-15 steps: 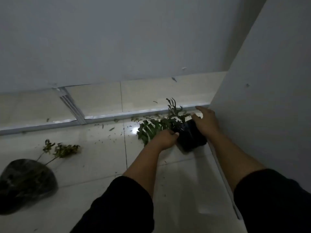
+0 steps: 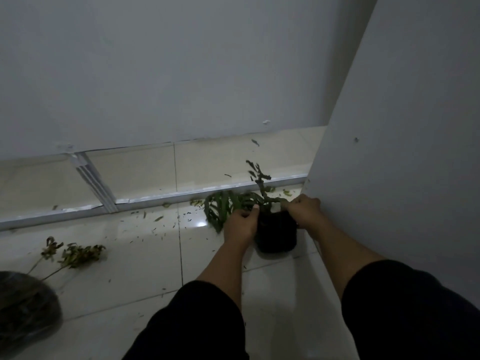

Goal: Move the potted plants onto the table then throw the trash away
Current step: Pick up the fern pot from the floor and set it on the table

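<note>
A small plant in a black pot (image 2: 277, 233) sits upright at the floor's far right corner, green fronds (image 2: 226, 206) spreading left and one stem rising. My left hand (image 2: 240, 224) grips the pot's left rim. At the right rim, my right hand (image 2: 304, 210) grips the pot beside the wall. A second dark pot (image 2: 24, 305) lies at the left edge with withered yellow-green stems (image 2: 78, 254) trailing from it.
Small leaf scraps (image 2: 158, 224) litter the white floor tiles (image 2: 145, 271). A metal track (image 2: 161, 198) runs along the base of the back wall. A white wall panel (image 2: 402, 152) stands close on the right.
The black pot has been turned from lying tilted to upright. Both hands have shifted from its sides to its rim.
</note>
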